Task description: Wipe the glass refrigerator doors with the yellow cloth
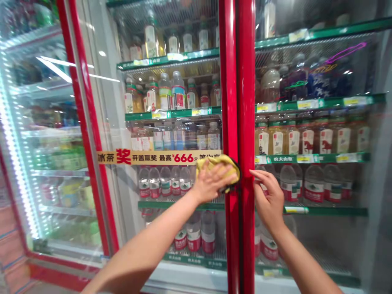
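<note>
My left hand (211, 179) lies spread over a folded yellow cloth (229, 163) with a dark edge, pressed on the glass door beside the red frame. The cloth covers the right end of a yellow strip (147, 157) with printed characters. My right hand (269, 198) is at the right red door frame (246, 122), fingertips touching or very near its edge, fingers apart and holding nothing. Behind both glass doors, bottles stand on shelves with green edges.
Another lit, red-framed cooler (82, 98) stands on the left, its shelves full of goods. A dark gap (241, 245) runs between the two red door frames. Pink brick-like blocks (12, 245) show at the lower left.
</note>
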`<state>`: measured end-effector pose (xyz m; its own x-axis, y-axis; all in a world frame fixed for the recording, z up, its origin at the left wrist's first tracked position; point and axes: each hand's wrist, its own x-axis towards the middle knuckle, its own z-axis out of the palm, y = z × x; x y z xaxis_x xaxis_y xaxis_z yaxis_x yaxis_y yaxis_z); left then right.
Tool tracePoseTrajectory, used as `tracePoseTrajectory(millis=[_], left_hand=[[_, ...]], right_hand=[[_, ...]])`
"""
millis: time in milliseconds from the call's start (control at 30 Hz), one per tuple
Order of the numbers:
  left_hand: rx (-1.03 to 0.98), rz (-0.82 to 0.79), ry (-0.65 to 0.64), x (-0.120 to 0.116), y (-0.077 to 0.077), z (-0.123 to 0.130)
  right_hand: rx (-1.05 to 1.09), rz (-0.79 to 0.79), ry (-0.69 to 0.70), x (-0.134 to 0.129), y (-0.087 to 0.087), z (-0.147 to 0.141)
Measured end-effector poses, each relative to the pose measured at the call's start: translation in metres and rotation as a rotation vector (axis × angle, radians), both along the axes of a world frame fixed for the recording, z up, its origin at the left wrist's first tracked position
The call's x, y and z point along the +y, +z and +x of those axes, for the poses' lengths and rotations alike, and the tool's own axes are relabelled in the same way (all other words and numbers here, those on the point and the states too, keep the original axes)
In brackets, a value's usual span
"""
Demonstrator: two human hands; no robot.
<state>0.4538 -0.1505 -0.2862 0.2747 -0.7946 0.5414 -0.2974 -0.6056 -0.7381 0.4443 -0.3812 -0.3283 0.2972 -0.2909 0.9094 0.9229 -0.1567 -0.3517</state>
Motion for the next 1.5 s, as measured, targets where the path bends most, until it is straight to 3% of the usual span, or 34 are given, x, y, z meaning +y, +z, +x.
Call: tracePoseTrajectory(millis=[67, 100, 167, 267, 300, 367, 433, 500, 567, 600, 667, 733, 833, 933, 1033, 1100, 1167, 1267, 1367, 1433, 1500], left_hand=[[-0.098, -0.234, 0.151, -0.008, 0.021, 0.0], [-0.131, -0.285, 0.202, -0.01, 0.021, -0.002], [-0.15, -0.242, 0.232, -0.009, 0.003, -0.006], [-0.074, -0.007, 0.153, 0.006, -0.037, -0.013], [-0.039, 0.066, 0.119, 0.014, -0.044, -0.015], [0.014, 0.147, 0.082, 0.034, -0.044, -0.019], [0.017, 0.056, 0.142, 0.054, -0.034, -0.026], [-0.023, -0.194, 0.284, 0.074, -0.03, -0.037], [-0.03, -0.412, 0.421, 0.089, -0.043, -0.049], [0.002, -0.442, 0.453, 0.095, -0.054, -0.054], [0.145, -0.322, 0.425, 0.1, -0.079, -0.06], [0.291, -0.138, 0.337, 0.1, -0.093, -0.06], [0.346, -0.066, 0.27, 0.103, -0.081, -0.053], [0.237, -0.249, 0.317, 0.121, -0.061, -0.054], [0.114, -0.473, 0.406, 0.144, -0.073, -0.064], [0.151, -0.428, 0.392, 0.151, -0.093, -0.069], [0.238, -0.283, 0.332, 0.15, -0.104, -0.07], [0.271, -0.208, 0.294, 0.151, -0.09, -0.066], [0.173, -0.355, 0.362, 0.168, -0.065, -0.068], [0.097, -0.477, 0.428, 0.186, -0.066, -0.077], [0.076, -0.512, 0.463, 0.199, -0.083, -0.088]], right_hand=[[-0.014, -0.023, 0.014, -0.002, 0.012, -0.005], [-0.019, -0.037, 0.02, 0.0, 0.015, -0.008], [-0.025, -0.07, 0.026, 0.007, 0.017, -0.014], [-0.035, -0.141, 0.002, 0.027, 0.01, -0.019], [-0.043, -0.175, -0.017, 0.034, 0.007, -0.019], [-0.07, -0.256, -0.069, 0.046, 0.002, -0.019], [-0.099, -0.341, -0.131, 0.053, -0.003, -0.018], [-0.108, -0.411, -0.19, 0.057, -0.006, -0.018], [-0.092, -0.454, -0.235, 0.059, -0.009, -0.02], [-0.081, -0.465, -0.25, 0.061, -0.01, -0.022], [-0.065, -0.48, -0.268, 0.065, -0.011, -0.026], [-0.057, -0.496, -0.278, 0.072, -0.01, -0.031], [-0.045, -0.525, -0.298, 0.079, -0.006, -0.039], [-0.029, -0.536, -0.33, 0.081, -0.005, -0.046], [-0.018, -0.536, -0.358, 0.083, -0.013, -0.054], [-0.008, -0.535, -0.355, 0.088, -0.021, -0.059], [0.005, -0.541, -0.334, 0.097, -0.028, -0.063], [0.003, -0.566, -0.296, 0.113, -0.031, -0.067], [-0.007, -0.588, -0.27, 0.124, -0.03, -0.069], [-0.003, -0.597, -0.259, 0.13, -0.03, -0.07], [0.01, -0.61, -0.252, 0.138, -0.032, -0.071]])
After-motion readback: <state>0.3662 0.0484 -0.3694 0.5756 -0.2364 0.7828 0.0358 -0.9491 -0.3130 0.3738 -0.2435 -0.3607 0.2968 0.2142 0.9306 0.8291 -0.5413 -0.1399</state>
